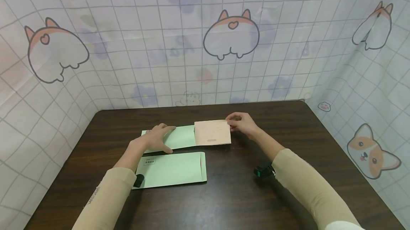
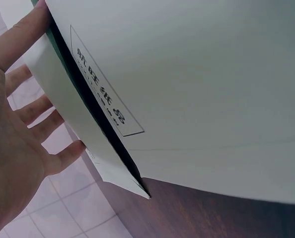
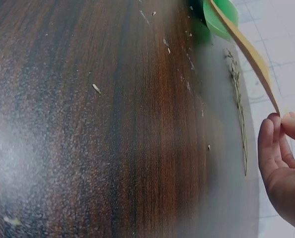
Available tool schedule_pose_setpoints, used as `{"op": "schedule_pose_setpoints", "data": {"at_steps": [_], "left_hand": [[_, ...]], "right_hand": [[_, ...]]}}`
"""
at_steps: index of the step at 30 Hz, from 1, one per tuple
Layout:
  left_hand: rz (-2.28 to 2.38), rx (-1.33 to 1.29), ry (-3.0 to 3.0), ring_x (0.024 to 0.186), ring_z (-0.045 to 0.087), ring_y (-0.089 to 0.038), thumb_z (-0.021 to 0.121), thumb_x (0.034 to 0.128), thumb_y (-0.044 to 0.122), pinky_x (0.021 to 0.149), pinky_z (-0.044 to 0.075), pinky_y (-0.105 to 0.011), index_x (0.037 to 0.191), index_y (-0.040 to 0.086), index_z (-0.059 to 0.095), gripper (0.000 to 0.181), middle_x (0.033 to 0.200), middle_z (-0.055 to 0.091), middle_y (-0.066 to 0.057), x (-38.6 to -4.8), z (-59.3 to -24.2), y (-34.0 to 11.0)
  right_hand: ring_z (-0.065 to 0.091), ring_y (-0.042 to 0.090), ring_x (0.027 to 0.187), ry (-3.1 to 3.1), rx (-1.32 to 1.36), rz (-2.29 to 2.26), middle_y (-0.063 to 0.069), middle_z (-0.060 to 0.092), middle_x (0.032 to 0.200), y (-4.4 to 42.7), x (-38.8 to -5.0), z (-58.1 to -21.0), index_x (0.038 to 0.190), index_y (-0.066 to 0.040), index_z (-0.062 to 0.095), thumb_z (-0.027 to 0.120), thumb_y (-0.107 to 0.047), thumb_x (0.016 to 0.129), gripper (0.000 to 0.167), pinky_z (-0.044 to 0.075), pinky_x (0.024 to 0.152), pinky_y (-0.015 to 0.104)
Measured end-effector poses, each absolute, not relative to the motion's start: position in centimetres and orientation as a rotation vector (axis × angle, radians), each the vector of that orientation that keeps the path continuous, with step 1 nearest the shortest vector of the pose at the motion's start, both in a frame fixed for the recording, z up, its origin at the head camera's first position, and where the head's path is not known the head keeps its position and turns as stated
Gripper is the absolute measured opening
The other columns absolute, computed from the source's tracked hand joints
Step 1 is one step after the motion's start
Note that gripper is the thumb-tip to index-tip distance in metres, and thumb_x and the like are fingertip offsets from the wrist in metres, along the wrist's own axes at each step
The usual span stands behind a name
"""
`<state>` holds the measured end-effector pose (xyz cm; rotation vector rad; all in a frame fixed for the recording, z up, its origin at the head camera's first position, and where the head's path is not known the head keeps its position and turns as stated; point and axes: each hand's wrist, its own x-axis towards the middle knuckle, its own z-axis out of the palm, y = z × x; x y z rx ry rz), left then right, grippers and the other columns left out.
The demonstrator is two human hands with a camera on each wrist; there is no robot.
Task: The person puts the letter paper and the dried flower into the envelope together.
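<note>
Green envelopes [image 1: 173, 171], peach paper [image 1: 213, 130], brown wood-grained table [image 1: 227, 194], white gridded backdrop [image 1: 286, 57]

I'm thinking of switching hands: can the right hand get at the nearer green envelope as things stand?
Probably yes, after letting go: the right hand pinches the edge of the tan paper piece, but the table to the right of the nearer green envelope looks free.

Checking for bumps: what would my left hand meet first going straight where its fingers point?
Probably the pale pink card, across the farther green envelope beneath your left hand; depth is unclear.
</note>
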<state>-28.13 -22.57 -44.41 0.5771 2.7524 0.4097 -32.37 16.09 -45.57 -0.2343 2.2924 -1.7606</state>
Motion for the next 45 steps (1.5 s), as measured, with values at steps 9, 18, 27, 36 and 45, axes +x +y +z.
{"op": "schedule_pose_setpoints", "data": {"at_steps": [9, 18, 27, 36, 45], "left_hand": [[0.423, 0.583, 2.754, 0.144, 0.031, -0.049, 0.087, 0.0832, 0.041, 0.105, 0.023, -0.079, 0.162, 0.013, 0.032, 0.101, 0.158, 0.030, -0.025, -28.1, -44.4, -22.4], [0.415, 0.581, 2.754, 0.144, 0.031, -0.049, 0.087, 0.0833, 0.039, 0.105, 0.022, -0.079, 0.162, 0.013, 0.032, 0.100, 0.158, 0.031, -0.026, -28.0, -44.3, -22.0], [0.412, 0.581, 2.751, 0.143, 0.031, -0.049, 0.087, 0.0837, 0.038, 0.105, 0.024, -0.078, 0.162, 0.013, 0.032, 0.099, 0.158, 0.030, -0.026, -27.9, -44.1, -21.8], [0.407, 0.589, 2.741, 0.143, 0.032, -0.048, 0.087, 0.0835, 0.039, 0.104, 0.026, -0.078, 0.162, 0.012, 0.033, 0.099, 0.157, 0.031, -0.025, -28.0, -44.2, -21.8], [0.356, 0.580, 2.727, 0.144, 0.030, -0.048, 0.087, 0.0836, 0.040, 0.106, 0.021, -0.079, 0.162, 0.014, 0.032, 0.099, 0.158, 0.030, -0.026, -28.3, -44.0, -22.1]], "right_hand": [[0.064, 0.023, 0.084, 2.307, -0.246, -1.742, 0.013, 0.066, 0.096, 16.2, -32.4, -45.7, 0.118, 0.008, 0.068, 0.066, -0.006, 0.101, 0.022, 0.058, 0.086, 0.046], [0.065, 0.023, 0.085, 2.298, -0.230, -1.756, 0.016, 0.067, 0.101, 15.4, -32.4, -46.2, 0.120, 0.008, 0.068, 0.066, -0.003, 0.101, 0.023, 0.059, 0.086, 0.043], [0.070, 0.027, 0.092, 2.302, -0.233, -1.768, 0.025, 0.066, 0.114, 14.3, -32.1, -46.1, 0.127, 0.010, 0.065, 0.065, 0.004, 0.098, 0.030, 0.058, 0.089, 0.045], [0.072, 0.025, 0.084, 2.294, -0.108, -1.803, 0.023, 0.070, 0.107, 13.3, -32.2, -47.0, 0.119, 0.013, 0.066, 0.068, 0.001, 0.097, 0.024, 0.061, 0.079, 0.037], [0.070, 0.024, 0.086, 2.250, -0.143, -1.792, 0.016, 0.067, 0.106, 12.3, -31.9, -46.9, 0.120, 0.006, 0.065, 0.066, -0.003, 0.099, 0.023, 0.061, 0.078, 0.039]]}}
